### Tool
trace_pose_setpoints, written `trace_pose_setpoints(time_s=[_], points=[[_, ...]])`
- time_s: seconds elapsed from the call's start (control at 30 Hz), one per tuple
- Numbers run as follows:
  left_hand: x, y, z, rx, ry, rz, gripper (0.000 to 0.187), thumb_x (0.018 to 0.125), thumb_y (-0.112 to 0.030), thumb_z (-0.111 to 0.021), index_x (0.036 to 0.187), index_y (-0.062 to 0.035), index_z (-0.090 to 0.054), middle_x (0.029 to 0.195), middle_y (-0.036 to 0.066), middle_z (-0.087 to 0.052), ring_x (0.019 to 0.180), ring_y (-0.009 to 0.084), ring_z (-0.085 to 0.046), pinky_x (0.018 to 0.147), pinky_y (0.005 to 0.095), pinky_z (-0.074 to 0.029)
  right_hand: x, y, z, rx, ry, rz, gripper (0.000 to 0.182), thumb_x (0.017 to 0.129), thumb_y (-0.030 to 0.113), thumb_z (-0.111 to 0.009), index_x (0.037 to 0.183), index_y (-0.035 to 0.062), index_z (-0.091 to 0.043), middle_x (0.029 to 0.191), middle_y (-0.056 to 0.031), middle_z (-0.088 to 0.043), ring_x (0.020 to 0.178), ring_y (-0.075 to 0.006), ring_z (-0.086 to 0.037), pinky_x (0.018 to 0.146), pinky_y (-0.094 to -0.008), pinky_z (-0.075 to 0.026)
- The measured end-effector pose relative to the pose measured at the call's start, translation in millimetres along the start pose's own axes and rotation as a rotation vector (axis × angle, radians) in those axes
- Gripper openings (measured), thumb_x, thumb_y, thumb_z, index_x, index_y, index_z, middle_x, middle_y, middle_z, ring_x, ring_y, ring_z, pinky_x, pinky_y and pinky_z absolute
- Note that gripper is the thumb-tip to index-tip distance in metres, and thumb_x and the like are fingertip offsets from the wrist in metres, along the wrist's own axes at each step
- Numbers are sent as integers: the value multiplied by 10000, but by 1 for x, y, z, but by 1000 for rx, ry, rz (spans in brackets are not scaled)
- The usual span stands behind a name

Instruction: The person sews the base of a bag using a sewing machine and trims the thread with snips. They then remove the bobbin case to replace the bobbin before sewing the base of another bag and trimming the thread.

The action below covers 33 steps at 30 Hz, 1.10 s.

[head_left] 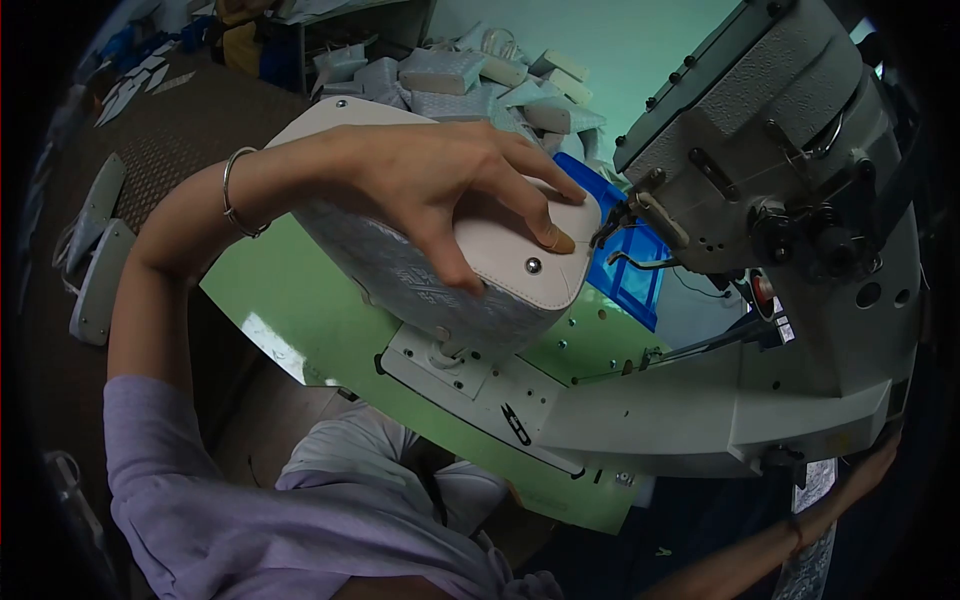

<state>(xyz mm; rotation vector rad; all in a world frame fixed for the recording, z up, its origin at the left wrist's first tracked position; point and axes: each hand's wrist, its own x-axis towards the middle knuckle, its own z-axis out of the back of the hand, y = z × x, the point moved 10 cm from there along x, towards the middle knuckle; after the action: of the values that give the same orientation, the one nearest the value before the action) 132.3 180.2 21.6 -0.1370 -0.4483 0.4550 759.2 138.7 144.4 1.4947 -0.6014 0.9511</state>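
Note:
A boxy bag (pixel 400 265) sits under the sewing machine head (pixel 770 130), its pale pink stitched panel facing up and its sides wrapped in clear plastic. A metal stud (pixel 533 265) shows on the panel. My left hand (pixel 450 185) grips the bag from above, fingers spread over the panel and thumb at its near edge. The panel's right edge lies at the presser foot (pixel 612 222). At far right, my right hand (pixel 878 465) reaches up beside the machine's end; its fingers are hidden.
Small black thread snips (pixel 515 424) lie on the white machine bed (pixel 640 425). Around it is a green tabletop (pixel 285 325). Behind the bag stands a blue tray (pixel 640 285). Plastic-wrapped bags (pixel 440 75) are piled at the back. Pale pieces (pixel 100 250) lie at left.

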Motion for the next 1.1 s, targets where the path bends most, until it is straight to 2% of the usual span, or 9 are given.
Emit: trace_pose_setpoints(time_s=[0.2,0.3,0.37,0.4,0.5,0.9,1.0,1.07,1.1], points=[[-14,-25,-3,184,-52,44,613,600,-390,-805,1170,-198,-686,1438,153,-429,1284,396,-426,984,520,-390,-60,-45,-14,107,-29,-99,524,1021,380,-388,1328,-37,-469,1358,-216,-479,1220,-298,-512,997,-371,-441],[-22,-30,-7,217,-94,125,599,632,-433,-795,1182,-229,-678,1451,144,-416,1296,414,-401,982,515,-365,-64,-40,-31,-79,61,92,541,1015,401,-394,1342,-24,-465,1370,-218,-470,1222,-307,-507,989,-381,-448],[-28,-35,-9,239,-169,165,609,646,-445,-793,1205,-241,-663,1459,141,-404,1296,426,-393,982,506,-345,-86,-36,-42,241,139,-196,532,1006,395,-417,1329,-24,-471,1318,-212,-513,1193,-306,-526,974,-397,-458],[-30,-39,-15,239,-178,166,609,646,-445,-793,1205,-241,-663,1459,141,-404,1296,426,-393,982,506,-345,-91,-12,-42,243,139,-187,532,1006,395,-417,1329,-24,-471,1318,-212,-513,1193,-306,-526,974,-397,-458],[-35,-40,-23,236,-273,220,647,645,-462,-795,1239,-257,-639,1460,139,-398,1298,437,-379,970,498,-345,-103,19,-40,499,1,-479,459,1010,334,-435,1303,-14,-496,1237,-179,-562,1157,-279,-543,951,-413,-471],[-55,-50,-39,173,-395,295,811,648,-545,-788,1371,-302,-514,1510,199,-277,1340,467,-291,995,582,-275,-121,78,13,320,-42,-133,448,1008,327,-446,1296,-11,-504,1223,-165,-569,1144,-264,-546,948,-402,-465],[-97,-56,-43,133,-349,388,1013,585,-590,-813,1448,-246,-408,1516,238,-232,1364,480,-247,1044,608,-230,-142,97,27,313,-58,-101,446,1007,325,-449,1294,-10,-507,1220,-161,-571,1141,-260,-547,947,-400,-463],[-146,-39,-57,115,-247,716,1238,521,-576,-848,1514,-156,-238,1495,268,-217,1362,490,-232,1057,601,-216,-163,110,35,311,-59,-83,444,1007,324,-451,1293,-10,-508,1218,-159,-572,1139,-258,-548,947,-398,-462],[-166,-39,-62,103,-257,729,1238,521,-576,-848,1514,-156,-238,1495,268,-217,1362,490,-232,1057,601,-216,-174,120,35,313,-52,-65,443,1006,324,-451,1292,-10,-509,1216,-157,-573,1138,-257,-548,947,-397,-462]])
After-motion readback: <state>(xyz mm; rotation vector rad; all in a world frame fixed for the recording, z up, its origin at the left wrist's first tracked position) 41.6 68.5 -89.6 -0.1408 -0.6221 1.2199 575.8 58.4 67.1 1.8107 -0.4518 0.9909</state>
